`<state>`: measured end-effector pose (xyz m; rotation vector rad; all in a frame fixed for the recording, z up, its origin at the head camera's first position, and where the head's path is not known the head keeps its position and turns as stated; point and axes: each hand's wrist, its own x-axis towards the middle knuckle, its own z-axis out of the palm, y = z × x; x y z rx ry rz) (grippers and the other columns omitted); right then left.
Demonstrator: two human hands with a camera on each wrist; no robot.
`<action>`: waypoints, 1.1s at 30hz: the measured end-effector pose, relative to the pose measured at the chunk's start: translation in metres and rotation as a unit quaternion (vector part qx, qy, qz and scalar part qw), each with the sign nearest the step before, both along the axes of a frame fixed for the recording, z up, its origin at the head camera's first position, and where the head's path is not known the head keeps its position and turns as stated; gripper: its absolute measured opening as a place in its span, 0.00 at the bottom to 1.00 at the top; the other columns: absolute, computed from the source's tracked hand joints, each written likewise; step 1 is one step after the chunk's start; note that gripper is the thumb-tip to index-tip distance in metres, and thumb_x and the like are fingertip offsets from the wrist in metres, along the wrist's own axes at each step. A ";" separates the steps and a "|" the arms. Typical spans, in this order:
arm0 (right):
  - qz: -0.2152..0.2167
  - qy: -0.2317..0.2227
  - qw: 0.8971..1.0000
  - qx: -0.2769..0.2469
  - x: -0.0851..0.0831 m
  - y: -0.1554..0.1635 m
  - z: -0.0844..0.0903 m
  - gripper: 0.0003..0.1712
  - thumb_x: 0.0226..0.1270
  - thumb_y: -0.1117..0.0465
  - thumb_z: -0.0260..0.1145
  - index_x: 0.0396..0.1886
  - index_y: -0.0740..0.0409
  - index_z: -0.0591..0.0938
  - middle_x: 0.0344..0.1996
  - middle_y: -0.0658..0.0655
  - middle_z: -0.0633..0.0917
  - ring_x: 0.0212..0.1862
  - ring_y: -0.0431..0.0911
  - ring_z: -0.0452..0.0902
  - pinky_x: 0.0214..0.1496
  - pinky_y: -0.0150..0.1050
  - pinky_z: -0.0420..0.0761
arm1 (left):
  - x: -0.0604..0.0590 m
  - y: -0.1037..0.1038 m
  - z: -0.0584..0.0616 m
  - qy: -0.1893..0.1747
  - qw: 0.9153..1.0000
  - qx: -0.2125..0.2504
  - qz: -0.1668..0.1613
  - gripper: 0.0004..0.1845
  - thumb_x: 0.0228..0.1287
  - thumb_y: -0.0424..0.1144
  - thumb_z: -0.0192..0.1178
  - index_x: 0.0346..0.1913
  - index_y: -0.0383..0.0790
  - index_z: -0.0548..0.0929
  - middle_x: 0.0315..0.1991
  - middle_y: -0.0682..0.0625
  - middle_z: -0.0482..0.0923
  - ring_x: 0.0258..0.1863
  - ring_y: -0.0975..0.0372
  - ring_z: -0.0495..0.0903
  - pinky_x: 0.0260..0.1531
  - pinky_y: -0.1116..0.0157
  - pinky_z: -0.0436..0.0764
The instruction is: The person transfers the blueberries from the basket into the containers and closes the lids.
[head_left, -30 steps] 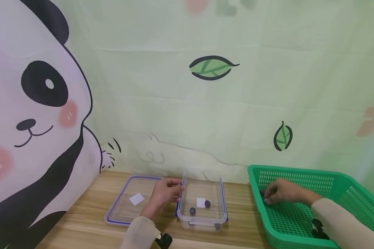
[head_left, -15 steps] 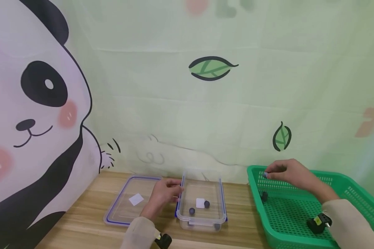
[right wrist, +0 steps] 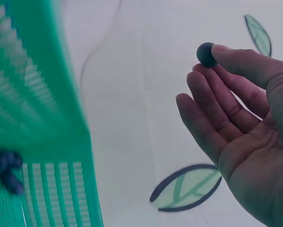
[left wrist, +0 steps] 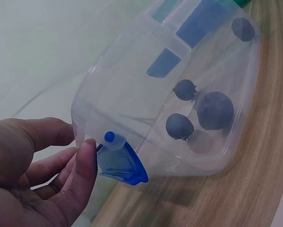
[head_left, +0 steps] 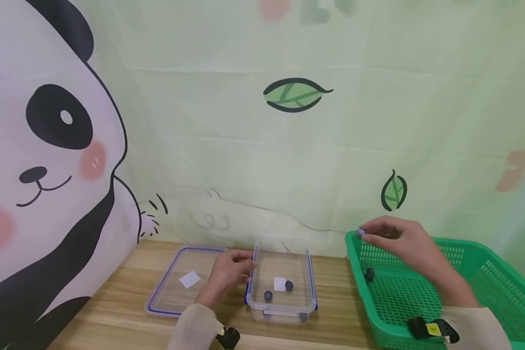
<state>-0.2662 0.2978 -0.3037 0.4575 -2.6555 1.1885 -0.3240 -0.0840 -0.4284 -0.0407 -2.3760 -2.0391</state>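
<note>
My left hand grips the left wall of a clear plastic container on the wooden table. In the left wrist view the thumb lies by the container's blue clasp, and several blueberries lie inside. My right hand hovers over the left rim of a green basket and pinches one blueberry between thumb and forefinger. The right wrist view shows that blueberry at the fingertips, with the other fingers loosely spread. Another berry lies on the basket floor.
The container's clear, blue-edged lid lies flat on the table left of my left hand. A cloth backdrop with a panda and leaves hangs right behind the table. Bare wood shows between the container and the basket.
My right hand has risen from the basket floor with a blueberry and moved up and left to the basket's left rim. The left hand has stayed on the container.
</note>
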 end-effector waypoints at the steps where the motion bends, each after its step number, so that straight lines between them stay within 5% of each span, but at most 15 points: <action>1: 0.000 0.002 1.000 -0.007 0.003 -0.004 -0.001 0.21 0.74 0.46 0.73 0.57 0.54 0.88 0.50 0.51 0.90 0.52 0.51 0.85 0.51 0.40 0.85 | 0.000 0.000 0.000 -0.001 1.000 -0.002 0.001 0.18 0.66 0.27 0.69 0.57 0.24 0.85 0.44 0.41 0.87 0.36 0.57 0.85 0.35 0.63 0.91; 15: 0.007 0.008 0.995 -0.102 0.017 -0.050 -0.014 0.18 0.72 0.50 0.76 0.54 0.54 0.89 0.46 0.52 0.91 0.47 0.50 0.88 0.49 0.42 0.87 | 0.000 0.000 0.001 -0.005 1.000 -0.002 -0.002 0.18 0.66 0.28 0.69 0.57 0.25 0.85 0.44 0.41 0.87 0.37 0.57 0.85 0.36 0.63 0.91; 24: 0.024 0.035 0.993 -0.106 0.014 -0.083 -0.032 0.12 0.70 0.57 0.77 0.49 0.56 0.90 0.42 0.51 0.91 0.43 0.46 0.87 0.46 0.36 0.88 | 0.000 0.001 0.002 -0.007 1.000 -0.001 0.002 0.18 0.65 0.27 0.69 0.57 0.25 0.85 0.44 0.41 0.87 0.37 0.57 0.85 0.36 0.62 0.91; 33: 0.066 0.008 0.994 -0.086 0.013 -0.130 -0.058 0.06 0.69 0.63 0.77 0.44 0.57 0.90 0.37 0.49 0.91 0.40 0.43 0.87 0.42 0.33 0.88 | -0.003 0.002 0.000 -0.012 1.000 0.010 0.005 0.17 0.65 0.25 0.69 0.56 0.24 0.84 0.43 0.40 0.87 0.38 0.54 0.87 0.35 0.63 0.91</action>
